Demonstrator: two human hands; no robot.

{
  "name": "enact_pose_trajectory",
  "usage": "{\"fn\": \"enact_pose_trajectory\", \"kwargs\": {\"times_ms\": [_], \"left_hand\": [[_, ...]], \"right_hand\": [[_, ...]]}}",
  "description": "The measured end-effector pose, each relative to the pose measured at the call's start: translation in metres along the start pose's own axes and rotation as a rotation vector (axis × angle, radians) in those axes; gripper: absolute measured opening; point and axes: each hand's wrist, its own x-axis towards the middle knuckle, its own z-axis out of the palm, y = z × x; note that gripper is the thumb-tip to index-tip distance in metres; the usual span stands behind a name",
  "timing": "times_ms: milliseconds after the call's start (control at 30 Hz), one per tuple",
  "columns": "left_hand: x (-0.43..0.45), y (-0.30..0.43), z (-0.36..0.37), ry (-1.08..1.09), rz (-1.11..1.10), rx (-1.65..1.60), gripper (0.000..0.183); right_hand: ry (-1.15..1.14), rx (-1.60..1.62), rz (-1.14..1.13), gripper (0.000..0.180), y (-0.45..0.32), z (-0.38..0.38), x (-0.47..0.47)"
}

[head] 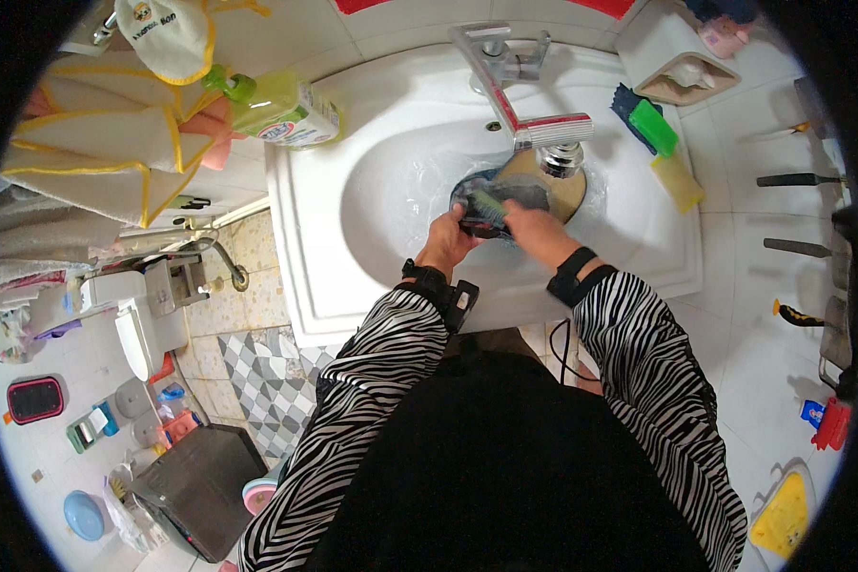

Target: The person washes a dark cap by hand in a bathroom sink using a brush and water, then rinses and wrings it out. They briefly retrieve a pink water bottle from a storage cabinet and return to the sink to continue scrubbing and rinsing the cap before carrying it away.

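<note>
My left hand [449,239] grips the near left edge of a dark object, perhaps a shoe [482,207], low in the white washbasin [379,179]. In my right hand [540,232] is a green brush [487,205], its bristle end blurred against the dark object. Beneath and beyond both lies a round tan piece with a dark rim [575,196], in the water. The chrome faucet [554,132] reaches over it, its nozzle above the tan piece. My fingers hide part of the dark object, whose exact kind I cannot tell.
A yellow-green pump bottle [286,114] stands on the basin's left rim. A green sponge [653,127] and a yellow sponge [678,184] lie on its right rim, near a white holder [676,61]. Towels [100,143] hang at left; a toilet [136,336] stands beyond the patterned floor mat [272,379].
</note>
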Motion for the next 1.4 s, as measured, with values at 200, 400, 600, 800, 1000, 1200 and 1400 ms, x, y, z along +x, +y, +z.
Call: {"fn": "enact_pose_trajectory", "kwargs": {"times_ms": [200,400,600,800,1000,1200,1400], "left_hand": [[-0.004,0.006,-0.004,0.058,-0.076,0.076,0.029],[-0.013,0.001,-0.004,-0.016,-0.023,0.160,0.027],[-0.021,0.002,-0.006,0.033,0.030,0.134,0.024],[-0.021,0.002,-0.010,0.106,0.069,0.144,0.022],[0.002,0.002,-0.008,0.098,-0.007,-0.031,0.038],[0.008,0.001,-0.004,0.102,0.087,-0.385,0.047],[0.010,0.001,0.001,0.045,0.078,-0.329,0.047]], "right_hand": [[0.104,0.017,-0.157,0.029,0.011,0.000,0.008],[0.187,-0.140,0.093,0.032,0.000,0.003,0.026],[0.010,0.117,-0.164,0.028,-0.001,0.008,0.022],[0.067,-0.048,0.099,0.027,0.048,0.019,0.028],[0.126,0.350,-0.052,0.034,0.000,0.046,0.018],[-0.183,0.120,-0.056,0.032,-0.017,0.014,-0.007],[0.211,0.424,-0.207,0.021,-0.018,0.012,0.007]]}}
